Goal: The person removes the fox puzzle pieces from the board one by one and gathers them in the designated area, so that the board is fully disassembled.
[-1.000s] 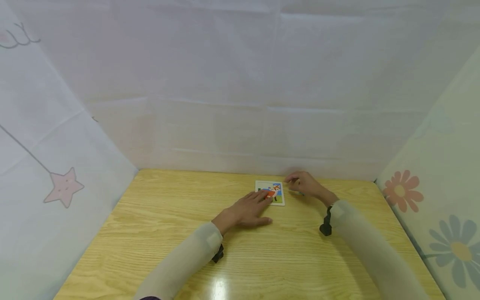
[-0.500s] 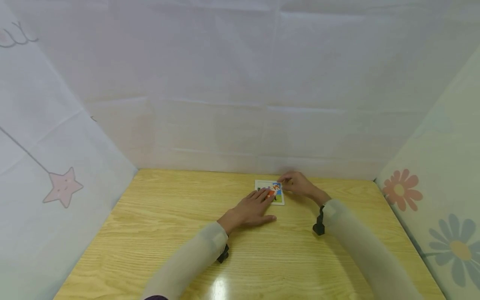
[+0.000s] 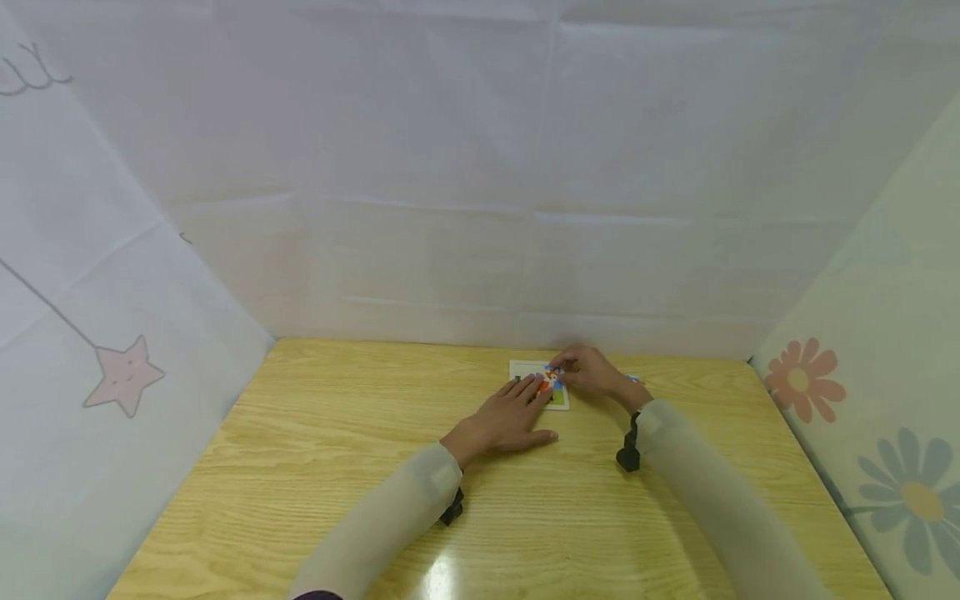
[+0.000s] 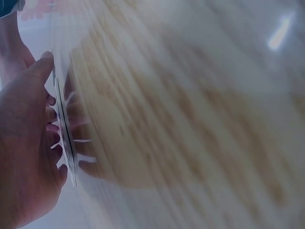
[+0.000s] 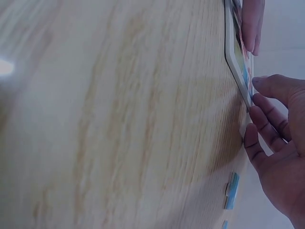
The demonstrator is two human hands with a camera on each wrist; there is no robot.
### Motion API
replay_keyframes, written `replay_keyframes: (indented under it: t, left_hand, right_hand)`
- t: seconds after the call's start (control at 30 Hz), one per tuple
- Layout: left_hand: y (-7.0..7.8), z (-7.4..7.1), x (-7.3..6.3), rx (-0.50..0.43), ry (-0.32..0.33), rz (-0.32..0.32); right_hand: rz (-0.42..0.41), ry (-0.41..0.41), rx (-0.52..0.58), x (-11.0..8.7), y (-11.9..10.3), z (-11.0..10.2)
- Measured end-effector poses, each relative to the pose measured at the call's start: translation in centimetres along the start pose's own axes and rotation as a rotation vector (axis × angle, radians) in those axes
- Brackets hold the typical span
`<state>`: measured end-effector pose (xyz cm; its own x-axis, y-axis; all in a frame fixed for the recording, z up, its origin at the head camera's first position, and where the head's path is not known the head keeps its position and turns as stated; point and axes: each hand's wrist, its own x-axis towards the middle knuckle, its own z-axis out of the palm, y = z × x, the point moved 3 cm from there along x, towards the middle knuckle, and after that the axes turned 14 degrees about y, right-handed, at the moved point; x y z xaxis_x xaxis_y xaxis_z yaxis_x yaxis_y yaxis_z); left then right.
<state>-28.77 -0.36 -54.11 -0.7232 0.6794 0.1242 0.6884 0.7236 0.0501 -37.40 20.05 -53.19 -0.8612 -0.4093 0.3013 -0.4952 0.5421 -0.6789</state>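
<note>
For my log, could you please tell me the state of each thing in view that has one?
Picture board: face up on the tabletop, partly covered.
Left hand: fingers straight, resting on the board.
Right hand: fingers bent, at the board's far right corner; grip unclear.
Loose pieces: lying on the tabletop, apart from the board.
Wrist devices: worn.

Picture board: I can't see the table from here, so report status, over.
Left hand over picture board, hiding part. Right hand at its far right corner, grip unclear. Loose blue piece on table, apart from board.
</note>
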Motion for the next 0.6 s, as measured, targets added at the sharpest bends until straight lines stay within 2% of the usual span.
replay_keyframes:
  t: [0.27, 0.5, 0.6]
  left_hand:
    - [0.24, -0.22, 0.17, -0.007, -0.007, -0.006]
    - [0.18, 0.08, 0.41, 0.009, -0.015, -0.005]
    - [0.23, 0.06, 0.41, 0.016, -0.023, -0.003]
  right_hand:
    - [-0.005, -0.008, -0.035, 0.31, 0.02, 0.29]
    - [-0.063, -0.022, -0.085, 0.46, 0.27, 0.63]
    - [-0.062, -0.021, -0.085, 0.42, 0.30, 0.74]
